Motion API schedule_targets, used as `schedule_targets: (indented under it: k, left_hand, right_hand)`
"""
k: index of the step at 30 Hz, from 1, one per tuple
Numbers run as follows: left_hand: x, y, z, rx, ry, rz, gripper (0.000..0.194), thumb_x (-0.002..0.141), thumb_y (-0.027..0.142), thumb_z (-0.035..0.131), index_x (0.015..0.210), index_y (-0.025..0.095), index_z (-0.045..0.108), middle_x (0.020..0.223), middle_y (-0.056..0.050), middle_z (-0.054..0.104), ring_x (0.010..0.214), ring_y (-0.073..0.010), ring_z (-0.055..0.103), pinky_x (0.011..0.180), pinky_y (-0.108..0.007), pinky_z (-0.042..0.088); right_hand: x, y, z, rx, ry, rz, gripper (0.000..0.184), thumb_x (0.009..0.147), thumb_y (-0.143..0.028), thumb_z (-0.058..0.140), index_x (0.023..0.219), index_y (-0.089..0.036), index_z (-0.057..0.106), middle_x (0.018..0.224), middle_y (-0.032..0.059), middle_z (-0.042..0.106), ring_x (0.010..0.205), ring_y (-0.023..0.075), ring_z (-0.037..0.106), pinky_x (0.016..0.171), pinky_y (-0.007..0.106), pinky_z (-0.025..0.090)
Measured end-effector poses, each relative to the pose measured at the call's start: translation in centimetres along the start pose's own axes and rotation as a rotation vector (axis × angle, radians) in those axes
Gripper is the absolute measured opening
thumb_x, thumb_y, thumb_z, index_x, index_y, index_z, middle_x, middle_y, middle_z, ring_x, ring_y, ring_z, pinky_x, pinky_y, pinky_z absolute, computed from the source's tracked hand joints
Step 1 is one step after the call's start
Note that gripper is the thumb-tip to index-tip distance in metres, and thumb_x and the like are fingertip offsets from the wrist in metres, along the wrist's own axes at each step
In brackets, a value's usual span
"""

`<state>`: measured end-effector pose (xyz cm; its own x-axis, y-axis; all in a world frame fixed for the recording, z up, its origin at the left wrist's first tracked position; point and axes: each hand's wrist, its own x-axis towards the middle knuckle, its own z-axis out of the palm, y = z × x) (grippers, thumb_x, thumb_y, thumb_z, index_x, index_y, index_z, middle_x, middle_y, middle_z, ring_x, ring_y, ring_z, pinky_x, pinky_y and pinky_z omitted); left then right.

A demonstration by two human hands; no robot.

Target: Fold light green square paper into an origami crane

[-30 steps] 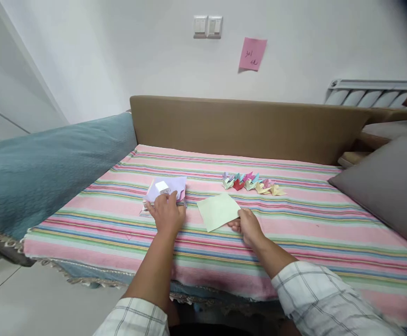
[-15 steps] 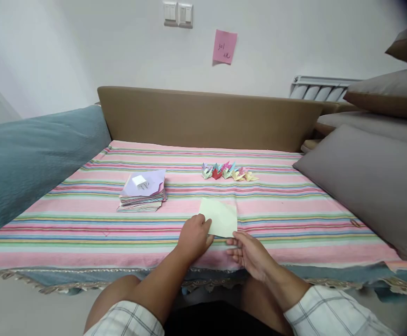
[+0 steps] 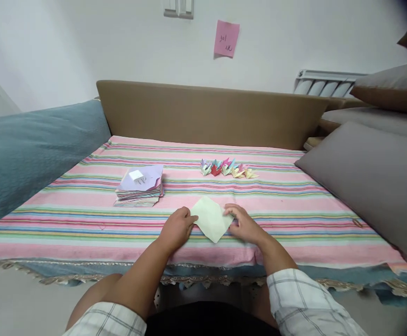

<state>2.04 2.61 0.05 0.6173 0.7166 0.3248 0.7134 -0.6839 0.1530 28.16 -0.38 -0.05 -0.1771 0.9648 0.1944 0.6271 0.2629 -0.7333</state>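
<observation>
My two hands with a pale green sheet (image 3: 210, 218), turned cornerwise before me above the striped cloth (image 3: 84, 226); one corner points toward my body. My left hand (image 3: 178, 228) pinches the left corner between thumb and fingers. My right hand (image 3: 244, 225) bends its fingers about the right corner, touching it; whether they grip it firmly I cannot tell. Left of the sheet, well apart from it, stands a stack of papers (image 3: 138, 198), its top leaf lilac, bearing a white plug (image 3: 136, 175) with its prongs toward me. Beyond the sheet, slightly to the right, folded paper birds (image 3: 226, 170) sit close together in purple, blue, red, pink, green and yellow. Writing: a pink note (image 3: 226, 39) on the wall (image 3: 266, 51) carries two handwritten lines, the upper apparently "301", the lower illegible to me.
</observation>
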Motion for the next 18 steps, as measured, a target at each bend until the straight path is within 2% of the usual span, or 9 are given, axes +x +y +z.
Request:
schedule_targets:
  k: [2, 3, 4, 7, 12, 18]
  left_hand:
    - [-0.1, -0.5, -0.2, -0.023, 0.01, -0.023, 0.028, 0.087, 0.019, 0.045, 0.105, 0.021, 0.066, 0.085, -0.007, 0.05, 0.083, -0.0195, 0.05, 0.07, -0.03, 0.042]
    - [-0.1, -0.6, -0.3, -0.036, 0.015, -0.032, 0.028, 0.086, 0.019, 0.046, 0.106, 0.021, 0.066, 0.085, -0.007, 0.05, 0.083, -0.0195, 0.05, 0.07, -0.03, 0.042]
    - [-0.1, -0.8, -0.3, -0.047, 0.018, -0.037, 0.028, 0.086, 0.019, 0.046, 0.107, 0.021, 0.065, 0.086, -0.007, 0.05, 0.084, -0.0194, 0.05, 0.071, -0.03, 0.042]
    - [0.0, -0.9, -0.4, -0.078, 0.026, -0.041, 0.028, 0.087, 0.02, 0.047, 0.108, 0.021, 0.065, 0.086, -0.007, 0.049, 0.084, -0.019, 0.051, 0.072, -0.03, 0.043]
    - [-0.4, -1.0, -0.6, -0.104, 0.011, -0.063, 0.025, 0.086, 0.023, 0.049, 0.104, 0.023, 0.067, 0.086, -0.006, 0.048, 0.083, -0.0186, 0.05, 0.071, -0.029, 0.043]
    - [-1.0, -1.6, -1.6, -0.103, -0.008, -0.138, 0.024, 0.084, 0.03, 0.054, 0.102, 0.023, 0.069, 0.087, -0.006, 0.05, 0.085, -0.0188, 0.051, 0.075, -0.031, 0.044]
  right_hand:
    - [-0.4, -0.1, 0.2, -0.111, -0.183, -0.008, 0.072, 0.059, -0.032, 0.072, 0.126, -0.027, 0.048, 0.145, 0.0094, 0.029, 0.133, 0.0297, 0.026, 0.105, 0.046, 0.028]
    - [-0.5, -0.1, 0.4, -0.161, -0.212, 0.001, 0.082, 0.057, -0.037, 0.075, 0.132, -0.03, 0.043, 0.148, 0.0091, 0.023, 0.136, 0.0316, 0.02, 0.106, 0.049, 0.024]
    - [-0.6, -0.2, 0.6, -0.198, -0.208, -0.016, 0.084, 0.058, -0.042, 0.076, 0.134, -0.031, 0.042, 0.15, 0.0087, 0.019, 0.137, 0.0321, 0.015, 0.107, 0.05, 0.021]
    - [-0.2, -0.2, 1.3, -0.26, -0.164, -0.064, 0.073, 0.063, -0.049, 0.073, 0.13, -0.032, 0.049, 0.15, 0.008, 0.021, 0.137, 0.0324, 0.015, 0.108, 0.051, 0.018]
    - [0.4, 0.7, 1.7, -0.269, -0.114, -0.056, 0.047, 0.075, -0.048, 0.064, 0.118, -0.029, 0.062, 0.146, 0.0112, 0.031, 0.133, 0.0327, 0.026, 0.106, 0.051, 0.024]
    - [0.2, 1.7, 0.9, -0.19, -0.121, -0.043, 0.038, 0.078, -0.036, 0.061, 0.114, -0.027, 0.065, 0.142, 0.0127, 0.038, 0.13, 0.0288, 0.033, 0.105, 0.046, 0.029]
